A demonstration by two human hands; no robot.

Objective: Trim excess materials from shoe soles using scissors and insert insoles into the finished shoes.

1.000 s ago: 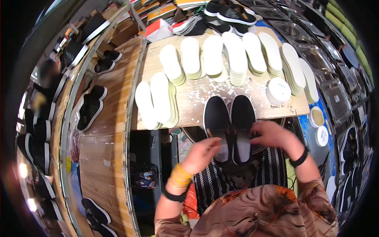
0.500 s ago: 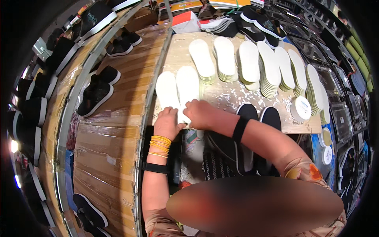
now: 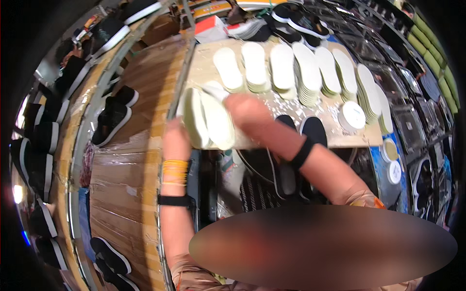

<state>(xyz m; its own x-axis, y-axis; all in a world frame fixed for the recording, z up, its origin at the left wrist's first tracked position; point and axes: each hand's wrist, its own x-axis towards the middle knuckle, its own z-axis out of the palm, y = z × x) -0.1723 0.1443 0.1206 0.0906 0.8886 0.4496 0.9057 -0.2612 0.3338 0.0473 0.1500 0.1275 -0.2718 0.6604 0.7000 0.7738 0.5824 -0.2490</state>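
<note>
Two pale green insoles lie at the near left of the board, the left insole [image 3: 196, 121] and the right insole [image 3: 217, 121], slanted and overlapping a white insole surface [image 3: 213, 89] behind them. Beside the left insole's outer edge is my left hand [image 3: 175, 133], smeared by motion, its fingers not readable. My right hand [image 3: 246, 112] is at the upper right edge of the right insole, its fingers turned inward and blurred. Whether either hand grips an insole is not clear. Yellow bands [image 3: 174, 172] circle my left wrist, and both forearms carry black straps.
Stacks of white-topped insoles [image 3: 308, 72] stand along the wooden board [image 3: 204, 58]. White scraps [image 3: 286, 105], a round white tub [image 3: 352, 115] and dark shoes [image 3: 313, 130] are right of my hands. A metal-edged cardboard surface [image 3: 126, 179] with black shoes runs along the left.
The two insoles now show pale green faces instead of white and sit slanted. My left hand has moved left and slightly up; my right hand is higher in the view. The whole view has shifted.
</note>
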